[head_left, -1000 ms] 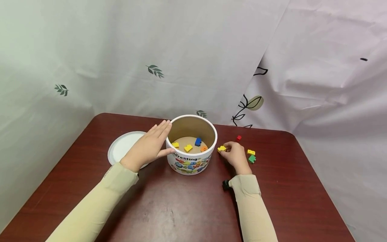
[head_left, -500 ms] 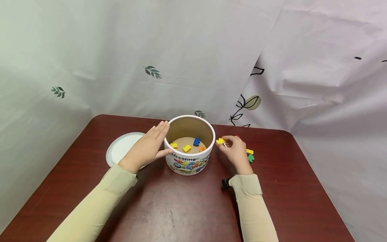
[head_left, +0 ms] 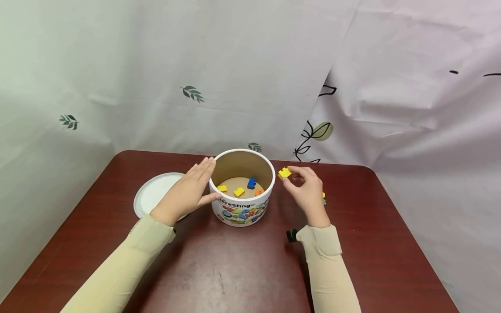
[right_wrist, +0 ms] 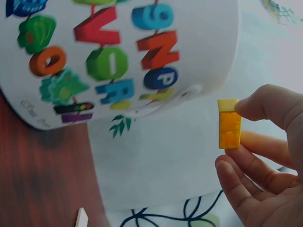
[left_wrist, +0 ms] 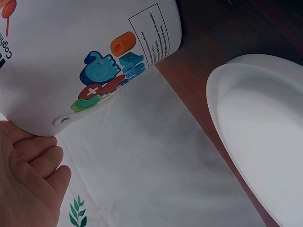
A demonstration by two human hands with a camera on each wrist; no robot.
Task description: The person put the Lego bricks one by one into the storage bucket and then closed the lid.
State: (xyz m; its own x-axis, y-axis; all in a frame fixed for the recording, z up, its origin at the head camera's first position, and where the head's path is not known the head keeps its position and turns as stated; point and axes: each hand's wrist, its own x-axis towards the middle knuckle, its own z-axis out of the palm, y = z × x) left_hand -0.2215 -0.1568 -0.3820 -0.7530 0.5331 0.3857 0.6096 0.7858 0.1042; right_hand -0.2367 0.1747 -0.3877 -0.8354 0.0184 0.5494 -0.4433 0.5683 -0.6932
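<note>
A round white bucket (head_left: 238,212) with colourful printing stands near the middle of the table, its top uncovered. My left hand (head_left: 187,191) rests against the bucket's left side with straight fingers, the thumb along the front of the rim. In the left wrist view, the fingers of that hand (left_wrist: 45,158) meet the bucket's upper edge. Just right of the bucket, about level with its rim, my right hand (head_left: 309,191) pinches a yellow toy building block (right_wrist: 229,125) between thumb and fingers. On the bucket's floor lie yellow blocks (head_left: 239,191), a blue block (head_left: 252,183) and an orange piece (head_left: 259,191).
A white round lid (head_left: 150,195) lies on the dark red table (head_left: 235,269) left of the bucket, partly behind the left hand. Right of the right hand, a green block (head_left: 324,201) peeks out, mostly hidden. A pale curtain (head_left: 156,87) hangs behind the table.
My right hand has lifted the yellow block off the table, up beside the bucket's rim. My left hand keeps its place on the bucket. The view has shifted slightly.
</note>
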